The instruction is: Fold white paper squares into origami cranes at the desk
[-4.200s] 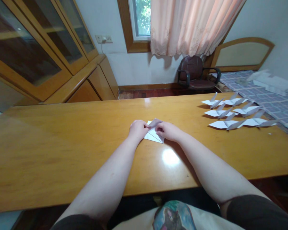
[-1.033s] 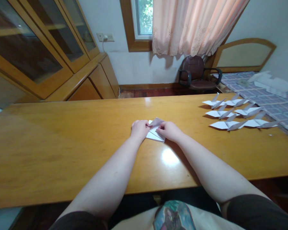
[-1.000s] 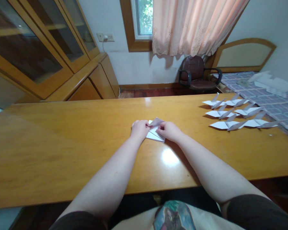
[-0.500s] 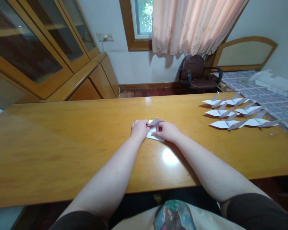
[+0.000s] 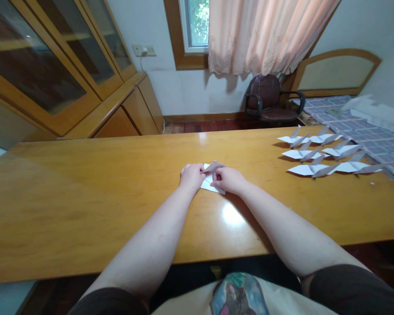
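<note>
A partly folded sheet of white paper lies on the wooden table between my hands, one flap raised at its far side. My left hand is closed on the paper's left edge, its thumb near the base of the flap. From the right, my right hand grips the paper with curled fingers, some of them over its inner face. The right fingers partly cover the fold. Several white origami cranes stand in rows at the table's right end, apart from both hands.
The glossy wooden table spans the view, its near edge close to my body. Beyond its far edge stands a dark office chair. A bed with a checked cover adjoins the right, and a glass-door cabinet the left.
Very little differs. My right fingers have shifted slightly at the raised flap, while the left hand stays in place on the paper. The cranes have not moved.
</note>
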`<state>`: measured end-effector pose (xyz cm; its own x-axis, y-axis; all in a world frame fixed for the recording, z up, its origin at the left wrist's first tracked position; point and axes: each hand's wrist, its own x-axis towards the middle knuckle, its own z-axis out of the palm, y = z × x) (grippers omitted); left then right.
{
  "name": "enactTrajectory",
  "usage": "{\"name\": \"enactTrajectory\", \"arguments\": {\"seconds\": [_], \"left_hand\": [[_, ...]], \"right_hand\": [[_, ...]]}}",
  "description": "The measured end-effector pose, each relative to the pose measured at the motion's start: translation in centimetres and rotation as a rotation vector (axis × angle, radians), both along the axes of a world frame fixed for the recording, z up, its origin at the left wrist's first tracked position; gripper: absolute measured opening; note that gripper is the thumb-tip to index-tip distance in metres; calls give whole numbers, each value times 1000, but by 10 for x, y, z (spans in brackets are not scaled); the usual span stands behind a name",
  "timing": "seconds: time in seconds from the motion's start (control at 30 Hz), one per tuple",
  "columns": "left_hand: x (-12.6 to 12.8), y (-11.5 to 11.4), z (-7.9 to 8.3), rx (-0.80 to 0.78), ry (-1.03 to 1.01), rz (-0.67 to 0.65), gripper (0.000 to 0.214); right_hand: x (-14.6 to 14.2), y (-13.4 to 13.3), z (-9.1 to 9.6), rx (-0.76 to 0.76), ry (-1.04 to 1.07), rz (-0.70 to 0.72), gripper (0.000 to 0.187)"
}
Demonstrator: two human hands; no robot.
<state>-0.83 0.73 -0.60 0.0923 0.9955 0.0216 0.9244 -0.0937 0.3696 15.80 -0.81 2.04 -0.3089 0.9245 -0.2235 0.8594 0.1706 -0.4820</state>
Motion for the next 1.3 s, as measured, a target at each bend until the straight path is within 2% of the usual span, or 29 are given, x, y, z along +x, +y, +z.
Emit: {"name": "enactTrajectory", "arguments": {"seconds": [0.37,0.73,0.87,0.93,1.07,1.3], "left_hand": [[-3,1,-3,27,-20,-21,15],[-2,0,0,21,-6,-31,15],[-2,0,0,16,16,-32,14],[-1,0,0,15,19,-28,15],[-2,1,-1,31,13,-29,14],[-2,1,-4,35,17,-29,15]], "right_hand": [[15,9,-7,-112,136,106,21],[24,7,-3,-125,124,235,34],[24,8,-3,-98,172,283,17],[23,7,-4,-83,177,270,10],[21,7,-3,-86,129,221,17],[22,10,-5,-142,146,216,20]]}}
